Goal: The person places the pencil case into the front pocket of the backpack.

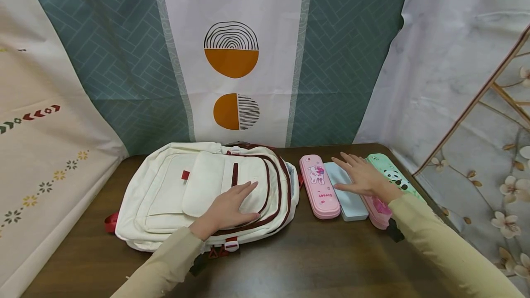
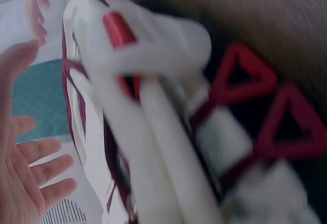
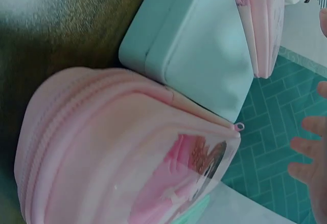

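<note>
A white backpack [image 1: 165, 197] with dark red trim lies on its back on the brown table. Over its front pocket my left hand [image 1: 227, 208] hovers with fingers spread, holding nothing. In the left wrist view that hand [image 2: 30, 173] is apart from the bag's side. My right hand [image 1: 362, 176] spreads its fingers above a light blue pencil case [image 1: 354, 208] and a pink pencil case with a printed figure [image 3: 153, 168], holding neither. To the left lies a pink "Sweet" pencil case [image 1: 320, 187]; to the right, a green panda pencil case [image 1: 391, 174], partly hidden by my right arm.
The brown table [image 1: 290, 261] carries everything. A patterned curtain [image 1: 232, 8] hangs behind its back edge, with cloths along the left and right sides. Red triangular strap rings [image 2: 245, 75] stick out from the backpack's near side.
</note>
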